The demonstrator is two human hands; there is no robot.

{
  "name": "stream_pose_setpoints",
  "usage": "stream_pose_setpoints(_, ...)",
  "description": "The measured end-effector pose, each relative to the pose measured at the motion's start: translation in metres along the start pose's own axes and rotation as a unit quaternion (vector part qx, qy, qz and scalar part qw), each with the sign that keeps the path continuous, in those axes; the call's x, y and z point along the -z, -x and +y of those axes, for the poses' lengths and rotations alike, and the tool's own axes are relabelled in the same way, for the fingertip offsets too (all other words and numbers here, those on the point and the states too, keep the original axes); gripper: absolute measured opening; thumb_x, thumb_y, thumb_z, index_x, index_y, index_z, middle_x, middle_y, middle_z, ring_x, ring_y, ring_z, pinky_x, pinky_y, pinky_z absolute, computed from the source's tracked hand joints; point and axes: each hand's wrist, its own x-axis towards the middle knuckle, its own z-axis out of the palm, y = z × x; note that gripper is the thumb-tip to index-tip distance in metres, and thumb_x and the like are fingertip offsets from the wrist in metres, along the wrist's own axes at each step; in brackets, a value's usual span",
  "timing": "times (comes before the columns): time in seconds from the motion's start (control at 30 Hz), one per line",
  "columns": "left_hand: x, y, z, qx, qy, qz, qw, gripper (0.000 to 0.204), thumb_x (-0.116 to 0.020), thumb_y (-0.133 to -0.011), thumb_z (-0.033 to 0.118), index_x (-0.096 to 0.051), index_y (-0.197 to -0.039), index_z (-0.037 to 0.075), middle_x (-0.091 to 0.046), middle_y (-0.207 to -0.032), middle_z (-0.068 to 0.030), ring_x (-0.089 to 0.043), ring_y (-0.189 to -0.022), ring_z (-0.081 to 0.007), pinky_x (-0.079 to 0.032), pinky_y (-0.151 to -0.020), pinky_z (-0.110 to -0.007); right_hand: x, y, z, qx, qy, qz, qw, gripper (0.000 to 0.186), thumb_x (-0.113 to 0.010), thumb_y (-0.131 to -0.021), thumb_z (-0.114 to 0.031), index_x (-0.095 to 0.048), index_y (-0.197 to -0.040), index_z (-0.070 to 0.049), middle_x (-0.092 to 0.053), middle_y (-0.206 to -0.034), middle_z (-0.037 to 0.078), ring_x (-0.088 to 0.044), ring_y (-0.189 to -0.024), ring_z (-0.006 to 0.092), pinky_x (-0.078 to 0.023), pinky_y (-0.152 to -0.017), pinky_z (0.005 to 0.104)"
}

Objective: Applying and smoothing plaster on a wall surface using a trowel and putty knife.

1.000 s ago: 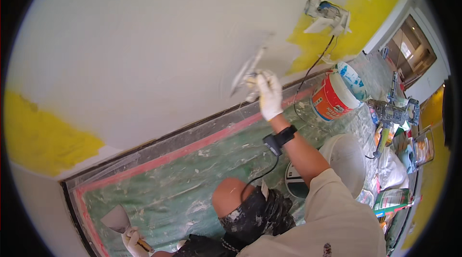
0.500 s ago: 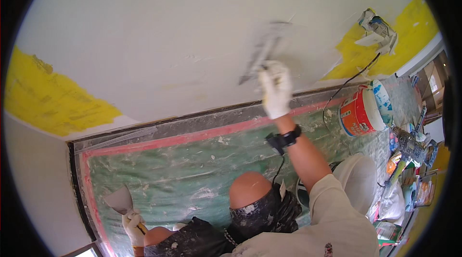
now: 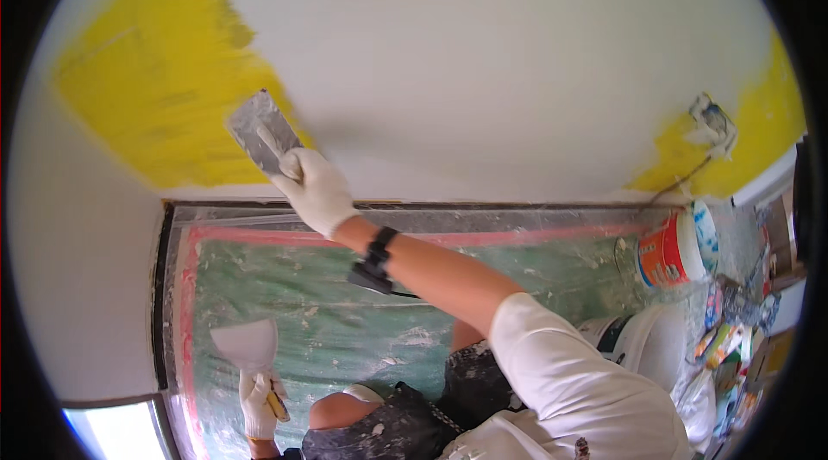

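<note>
My right hand (image 3: 317, 191), in a white work glove, grips the handle of a rectangular plastering trowel (image 3: 252, 128). Its grey blade is smeared with white and lies over the edge of a yellow patch (image 3: 164, 85) on the wall (image 3: 483, 72); whether it touches the wall I cannot tell. Low on the left, my gloved left hand (image 3: 257, 408) is closed around a wide putty knife (image 3: 246, 344), blade pointing up and away from the wall's left corner. Pale filler covers the wall's middle, right of the yellow patch.
A green plastic sheet (image 3: 345, 287) with pink edging covers the floor. At right stand a red and white bucket (image 3: 662, 251) and a large white bucket (image 3: 660, 344). Bags and tools (image 3: 733, 322) are heaped beyond. An electrical box with a cable (image 3: 714, 125) sits on the right wall.
My right hand with the trowel has swept left from the wall's middle to the left yellow patch. The view has shifted left. My left hand still holds the putty knife, its blade now more upright.
</note>
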Motion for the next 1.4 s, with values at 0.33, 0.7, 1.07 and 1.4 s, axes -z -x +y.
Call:
stream_pose_setpoints(0.33, -0.117, -0.092, 0.106, 0.078, 0.040, -0.449, 0.889, 0.057, -0.071, -0.095, 0.063, -0.058, -0.094, 0.007, -0.058, -0.068, -0.0022, -0.053, -0.052, -0.0111, -0.039, -0.047, -0.026, 0.168, 0.053, -0.016, -0.025, -0.257, -0.341, 0.904, 0.054, -0.063, -0.105, -0.023, -0.043, -0.153, -0.008, -0.050, -0.156, 0.016, -0.054, -0.140, 0.0317, -0.049, -0.115, 0.0480)
stream_pose_setpoints(0.7, -0.217, -0.134, 0.089, 0.072, 0.047, -0.538, 0.839, 0.070, -0.087, -0.083, 0.051, -0.061, -0.113, -0.007, -0.060, -0.062, -0.0073, -0.055, -0.044, -0.0150, -0.039, -0.039, -0.027, 0.361, 0.128, 0.024, -0.113, 0.049, -0.116, 0.986, 0.015, -0.071, -0.073, -0.005, -0.068, -0.087, -0.002, -0.071, -0.087, 0.005, -0.064, -0.081, 0.0159, -0.052, -0.074, 0.0328)
stream_pose_setpoints(1.07, -0.242, -0.193, 0.040, 0.073, 0.015, -0.514, 0.855, 0.054, -0.088, -0.081, 0.028, -0.056, -0.111, -0.004, -0.056, -0.056, -0.0068, -0.052, -0.038, -0.0187, -0.040, -0.035, -0.031, 0.562, 0.357, -0.181, -0.562, 0.145, 0.228, 0.781, 0.032, -0.064, -0.088, -0.020, -0.061, -0.108, 0.005, -0.061, -0.063, 0.010, -0.047, -0.034, 0.0158, -0.036, -0.035, 0.0274)
stream_pose_setpoints(1.4, -0.317, -0.195, 0.082, 0.073, 0.039, -0.590, 0.803, 0.041, -0.087, -0.088, 0.027, -0.054, -0.094, 0.003, -0.053, -0.054, -0.0047, -0.049, -0.035, -0.0182, -0.039, -0.033, -0.030, 0.636, 0.472, 0.084, -0.559, 0.380, -0.323, 0.662, 0.033, -0.063, -0.095, -0.033, -0.071, -0.085, -0.002, -0.071, -0.081, 0.018, -0.072, -0.076, 0.0330, -0.056, -0.071, 0.0393)
